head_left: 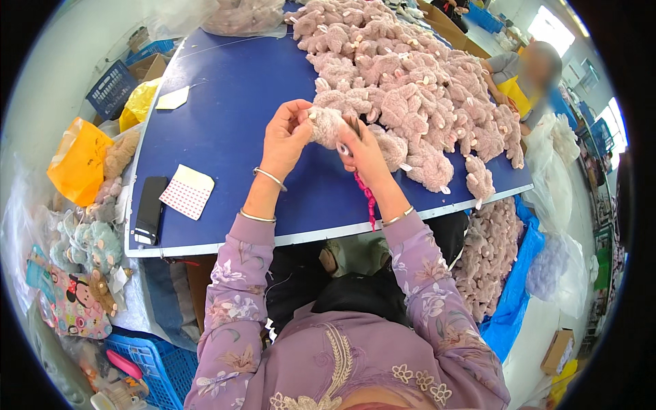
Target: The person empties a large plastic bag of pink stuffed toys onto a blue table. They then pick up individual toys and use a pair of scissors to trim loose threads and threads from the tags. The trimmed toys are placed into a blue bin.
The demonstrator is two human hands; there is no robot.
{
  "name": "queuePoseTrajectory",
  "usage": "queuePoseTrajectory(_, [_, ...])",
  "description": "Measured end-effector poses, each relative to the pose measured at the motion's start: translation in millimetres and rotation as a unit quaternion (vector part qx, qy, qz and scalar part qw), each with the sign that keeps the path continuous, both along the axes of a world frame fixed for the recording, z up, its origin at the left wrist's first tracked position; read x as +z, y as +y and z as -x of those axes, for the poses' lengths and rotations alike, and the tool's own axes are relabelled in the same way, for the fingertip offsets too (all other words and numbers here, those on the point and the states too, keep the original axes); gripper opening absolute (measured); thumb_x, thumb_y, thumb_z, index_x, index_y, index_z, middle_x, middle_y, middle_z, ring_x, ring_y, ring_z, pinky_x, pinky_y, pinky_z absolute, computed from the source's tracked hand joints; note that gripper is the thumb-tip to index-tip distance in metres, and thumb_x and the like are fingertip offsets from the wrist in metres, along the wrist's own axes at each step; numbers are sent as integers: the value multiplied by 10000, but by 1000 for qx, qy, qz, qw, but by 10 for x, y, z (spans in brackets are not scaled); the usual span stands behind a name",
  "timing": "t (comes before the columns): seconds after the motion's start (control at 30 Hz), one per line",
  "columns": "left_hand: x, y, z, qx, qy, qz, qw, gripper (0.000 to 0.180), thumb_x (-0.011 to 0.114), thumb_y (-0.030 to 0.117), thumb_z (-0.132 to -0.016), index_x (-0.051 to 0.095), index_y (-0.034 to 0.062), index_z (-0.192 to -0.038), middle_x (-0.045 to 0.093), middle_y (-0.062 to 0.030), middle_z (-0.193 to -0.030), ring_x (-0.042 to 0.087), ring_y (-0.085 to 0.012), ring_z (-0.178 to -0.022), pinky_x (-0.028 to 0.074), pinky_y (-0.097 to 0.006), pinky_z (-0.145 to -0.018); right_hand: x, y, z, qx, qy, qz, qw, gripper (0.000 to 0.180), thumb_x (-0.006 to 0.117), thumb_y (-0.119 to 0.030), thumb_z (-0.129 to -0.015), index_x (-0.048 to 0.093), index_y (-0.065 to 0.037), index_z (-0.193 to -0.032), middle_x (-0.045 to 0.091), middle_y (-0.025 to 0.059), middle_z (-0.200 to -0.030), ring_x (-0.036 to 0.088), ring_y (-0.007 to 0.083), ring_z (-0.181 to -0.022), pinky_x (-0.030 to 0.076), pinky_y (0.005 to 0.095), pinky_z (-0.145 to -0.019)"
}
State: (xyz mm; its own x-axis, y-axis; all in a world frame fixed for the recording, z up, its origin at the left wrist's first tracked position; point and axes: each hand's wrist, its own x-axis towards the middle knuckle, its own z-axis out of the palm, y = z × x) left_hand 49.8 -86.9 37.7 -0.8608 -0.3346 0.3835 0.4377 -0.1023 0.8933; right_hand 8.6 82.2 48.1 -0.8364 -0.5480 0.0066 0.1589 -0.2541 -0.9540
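Observation:
Over the near middle of the blue table (pixel 225 89), my left hand (pixel 288 133) pinches a small pinkish plush toy (pixel 326 127) at its upper left side. My right hand (pixel 367 156) is closed around small thread snips (pixel 353 126), whose dark blades point up beside the plush. A bright pink braided cord (pixel 370 199) hangs from the snips below that hand. Right behind my right hand begins a large heap of matching plush toys (pixel 403 75), some with white tags. A single plush toy (pixel 480 179) lies near the table's front edge.
Left on the table are a black phone-like case (pixel 149 208), a sheet with red marks (pixel 188 192) and a pale paper (pixel 173 99). A blue crate (pixel 154 362) stands lower left. Another person (pixel 519 82) sits at the right edge. More plush fills a blue-lined container (pixel 486 260).

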Motion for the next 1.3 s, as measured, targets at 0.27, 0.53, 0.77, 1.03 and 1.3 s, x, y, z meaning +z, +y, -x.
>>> queuePoseTrajectory(0.27, [22, -38, -23, -93, -9, -51, 994, 428, 626, 89, -866, 492, 27, -1268, 550, -19, -1021, 534, -89, -930, 459, -242, -824, -153, 76, 117, -93, 76, 1, 993, 118, 590, -117, -926, 567, -39, -1010, 590, -2, -837, 523, 64, -625, 417, 237, -522])
queuePoseTrajectory(0.53, [2, 30, 19, -66, -117, -101, 986, 283, 595, 41, -872, 509, 31, -1142, 615, -42, -904, 586, -92, -759, 492, -242, -646, -277, 197, 144, -94, 158, 2, 983, 195, 621, -119, -919, 604, 6, -1067, 638, 29, -969, 592, 78, -838, 494, 245, -711])
queuePoseTrajectory(0.77, [-61, -67, 85, -6, -36, -154, 987, 179, 553, -7, -877, 555, 71, -1038, 504, 54, -789, 455, -20, -657, 381, -179, -570, -149, 219, 80, -92, 96, 20, 991, 177, 611, -206, -940, 583, -38, -888, 536, -52, -715, 437, 11, -560, 322, 185, -457])
queuePoseTrajectory(1.03, [45, -33, 54, 37, -69, -203, 976, 133, 609, 133, -918, 544, 53, -1003, 498, 39, -708, 417, -34, -513, 326, -213, -438, -133, 394, 52, -156, 129, 22, 979, 181, 582, -195, -943, 567, -33, -1022, 537, -8, -776, 452, 90, -615, 361, 267, -532])
queuePoseTrajectory(1.3, [66, 1, 7, 11, -105, -172, 979, 122, 581, 173, -934, 573, 51, -937, 523, 15, -690, 434, -42, -520, 329, -203, -469, 471, 1494, 294, -147, 192, 10, 970, 584, 632, -469, -852, 538, -73, -1271, 616, 121, -1168, 585, 109, -648, 463, 226, -582])
